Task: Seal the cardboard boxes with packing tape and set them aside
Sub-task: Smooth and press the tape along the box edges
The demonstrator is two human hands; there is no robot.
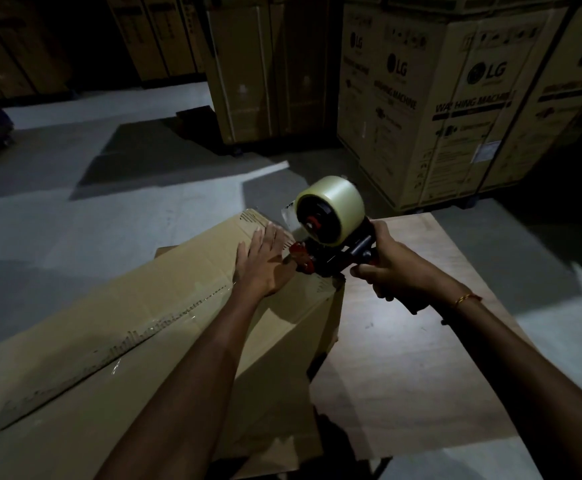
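Note:
A long brown cardboard box (116, 327) lies across the left and middle, with clear tape along its top seam. My left hand (265, 261) presses flat on the box's far right end, fingers spread. My right hand (386, 268) grips the handle of a red and black tape dispenser (327, 233) that carries a roll of clear tape. The dispenser's front end rests on the box top at the right edge, just right of my left hand.
The box sits on a pale wooden table (414, 358) whose bare top extends right. Tall printed washing-machine cartons (456, 98) stand at the back right, and more tall cartons (248, 71) behind the middle. Grey concrete floor (75, 209) lies to the left.

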